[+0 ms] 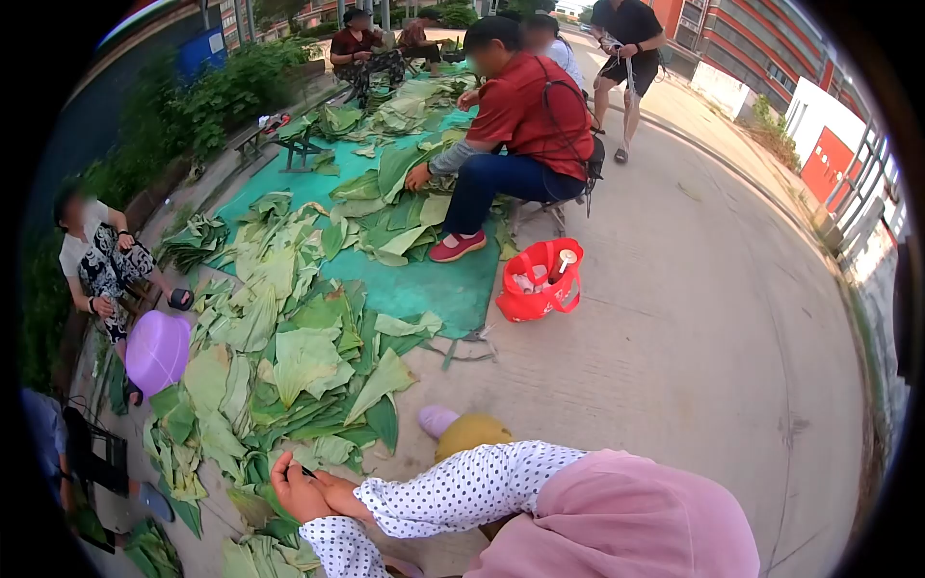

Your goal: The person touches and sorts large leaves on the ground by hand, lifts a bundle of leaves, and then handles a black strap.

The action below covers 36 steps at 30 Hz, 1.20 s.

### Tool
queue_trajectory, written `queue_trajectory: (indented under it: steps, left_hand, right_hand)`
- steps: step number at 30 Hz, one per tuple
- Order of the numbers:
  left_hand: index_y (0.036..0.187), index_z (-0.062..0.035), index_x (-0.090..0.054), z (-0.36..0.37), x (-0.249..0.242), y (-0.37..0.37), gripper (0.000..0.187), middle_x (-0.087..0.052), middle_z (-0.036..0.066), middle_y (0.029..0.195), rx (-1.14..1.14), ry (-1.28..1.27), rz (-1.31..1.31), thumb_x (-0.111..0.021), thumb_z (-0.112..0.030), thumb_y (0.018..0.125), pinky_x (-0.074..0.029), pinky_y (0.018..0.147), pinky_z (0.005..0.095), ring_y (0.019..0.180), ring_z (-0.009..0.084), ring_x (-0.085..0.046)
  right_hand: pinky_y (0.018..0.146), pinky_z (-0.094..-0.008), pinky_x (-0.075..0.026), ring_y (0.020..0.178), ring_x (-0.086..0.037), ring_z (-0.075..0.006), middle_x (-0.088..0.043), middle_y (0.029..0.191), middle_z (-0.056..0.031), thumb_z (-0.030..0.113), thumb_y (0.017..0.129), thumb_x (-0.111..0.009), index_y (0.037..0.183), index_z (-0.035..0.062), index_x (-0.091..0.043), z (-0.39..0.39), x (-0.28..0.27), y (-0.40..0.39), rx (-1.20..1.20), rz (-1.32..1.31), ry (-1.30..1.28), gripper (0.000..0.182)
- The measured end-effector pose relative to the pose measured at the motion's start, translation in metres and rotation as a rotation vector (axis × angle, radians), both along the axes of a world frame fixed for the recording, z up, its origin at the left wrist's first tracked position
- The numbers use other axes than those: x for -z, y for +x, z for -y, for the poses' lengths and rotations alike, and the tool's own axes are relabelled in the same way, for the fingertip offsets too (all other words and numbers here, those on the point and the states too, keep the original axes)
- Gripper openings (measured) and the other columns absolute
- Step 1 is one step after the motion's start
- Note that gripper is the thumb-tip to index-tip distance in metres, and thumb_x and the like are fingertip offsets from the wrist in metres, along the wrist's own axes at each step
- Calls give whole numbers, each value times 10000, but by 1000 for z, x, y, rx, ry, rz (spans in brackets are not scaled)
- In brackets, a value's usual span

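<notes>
My two hands are close together above the near edge of a heap of large green leaves. My left hand has its fingers curled. A small dark thing shows by its fingertips, too small to name. My right hand reaches in from the right and overlaps the left, so its fingers are mostly hidden. Both arms wear white sleeves with dark dots. Flat, stacked leaves lie beneath and in front of the hands, some folded or wilted.
A green ground sheet carries more leaves. A person in red sits beside a red bag. At left, another seated person is near a purple basin. Someone in black stands behind. More people sit farther back.
</notes>
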State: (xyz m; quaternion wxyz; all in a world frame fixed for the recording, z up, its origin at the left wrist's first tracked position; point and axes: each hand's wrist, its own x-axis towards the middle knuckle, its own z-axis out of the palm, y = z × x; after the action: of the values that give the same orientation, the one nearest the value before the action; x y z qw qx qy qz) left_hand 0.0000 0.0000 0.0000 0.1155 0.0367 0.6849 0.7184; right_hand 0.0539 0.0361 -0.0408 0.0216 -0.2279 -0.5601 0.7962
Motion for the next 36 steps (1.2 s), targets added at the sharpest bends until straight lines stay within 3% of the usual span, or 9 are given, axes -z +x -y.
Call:
queue_trajectory:
  steps: [3, 5, 9, 16, 18, 21, 23, 29, 36]
  left_hand:
    - [1011, -19, -578, 2, 2, 2, 184, -551, 33, 966, -30, 48, 41, -481, -30, 855, -392, 768, 251, 836, 116, -473]
    - [990, -13, -588, -8, 7, 7, 174, -561, 40, 963, 3, 20, 15, -483, -28, 853, -395, 781, 254, 847, 123, -482]
    - [983, -20, -601, -4, 8, -2, 172, -587, 44, 958, -44, -15, -50, -507, -34, 840, -399, 770, 246, 833, 118, -495]
    - [980, -23, -607, -3, -3, 8, 175, -590, 27, 922, -63, 11, 16, -518, -31, 829, -396, 714, 222, 777, 92, -481]
    - [979, -22, -606, -2, -1, 7, 172, -583, 20, 903, -58, 26, 32, -522, -28, 829, -392, 673, 217, 735, 83, -470]
    - [976, -21, -604, -1, 7, 3, 165, -579, 17, 888, -78, 8, -51, -529, -31, 830, -394, 662, 215, 722, 81, -469]
    - [972, -22, -604, 0, 7, 4, 159, -579, 17, 888, -82, -22, -72, -531, -32, 831, -398, 675, 217, 733, 84, -474]
    - [958, -23, -602, -1, -2, 8, 141, -588, 24, 901, -68, -43, -15, -533, -32, 835, -413, 743, 232, 800, 102, -498]
    - [962, -21, -603, -2, -5, 8, 143, -593, 30, 904, -67, -47, -72, -531, -32, 839, -423, 744, 239, 801, 109, -511]
  right_hand:
    - [813, -414, -450, 962, -594, -390, -610, 1046, -259, 402, 952, -342, 1165, 36, -504, 6, 4, 2, 101, -10, 68, 454]
    - [958, -309, -375, 1110, -507, -234, -512, 1248, -170, 335, 980, -302, 1322, 23, -380, -17, -9, 15, -59, 87, -28, 469]
    - [909, -307, -416, 1073, -532, -204, -527, 1225, -154, 341, 989, -282, 1319, 29, -376, -18, -22, 11, -128, 68, -58, 463]
    - [909, -300, -416, 1064, -538, -206, -541, 1200, -148, 332, 991, -274, 1307, 27, -384, -13, -30, 12, -132, 107, -99, 453]
    - [903, -297, -419, 1063, -537, -204, -540, 1202, -142, 329, 990, -274, 1304, 32, -386, -11, -22, 12, -117, 65, 6, 446]
    - [904, -296, -418, 1058, -538, -205, -535, 1206, -139, 327, 989, -276, 1297, 37, -389, -10, -17, 9, -105, 63, -8, 439]
    - [925, -300, -403, 1085, -526, -211, -529, 1218, -144, 325, 986, -282, 1315, 28, -372, -11, -19, 11, -111, 43, -131, 452]
    - [982, -304, -365, 1176, -466, -215, -479, 1290, -153, 303, 991, -274, 1359, 11, -321, -9, -23, 13, -46, 9, -172, 473]
    - [993, -305, -356, 1178, -463, -213, -471, 1298, -147, 289, 995, -261, 1353, 14, -336, -9, -23, 13, -48, 4, -105, 457]
